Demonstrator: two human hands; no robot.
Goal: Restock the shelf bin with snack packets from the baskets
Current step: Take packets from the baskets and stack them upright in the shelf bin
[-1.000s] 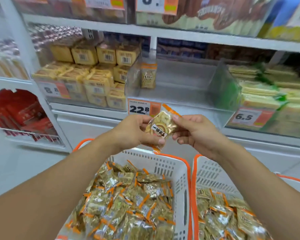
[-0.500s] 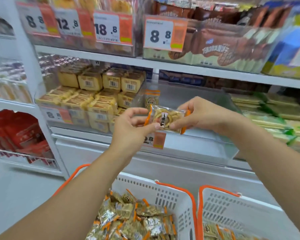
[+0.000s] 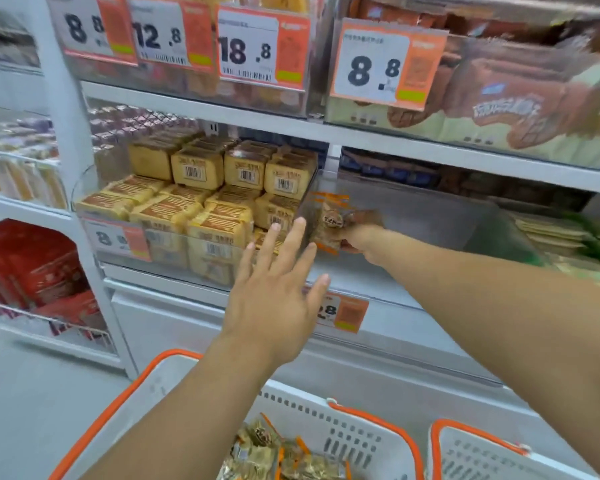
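The right hand (image 3: 359,239) reaches into the clear plastic shelf bin (image 3: 465,223) on the middle shelf and pinches a small clear snack packet with orange ends and a round label (image 3: 329,221), holding it at the bin's left side, close against the transparent wall; the fingers themselves are mostly hidden behind the packet. The left hand (image 3: 274,299) hovers in front of the shelf edge with its fingers spread and straight, holding nothing, its fingertips (image 3: 300,223) just short of the packet. Behind that hand, an orange and white price tag (image 3: 342,311) sits on the front lip of the bin, partly covered. To the left of the bin, a neighbouring clear bin holds stacked yellow rectangular packs with barcodes (image 3: 222,188). Above, the upper shelf carries large price labels reading 8.8, 12.8, 18.8 and 8.8 (image 3: 385,65) in front of brown biscuit packs. Below the arms, a white plastic basket with an orange rim (image 3: 357,434) contains more gold and orange snack packets (image 3: 281,459), and a second white basket with an orange rim (image 3: 478,448) stands just beside it to the right.
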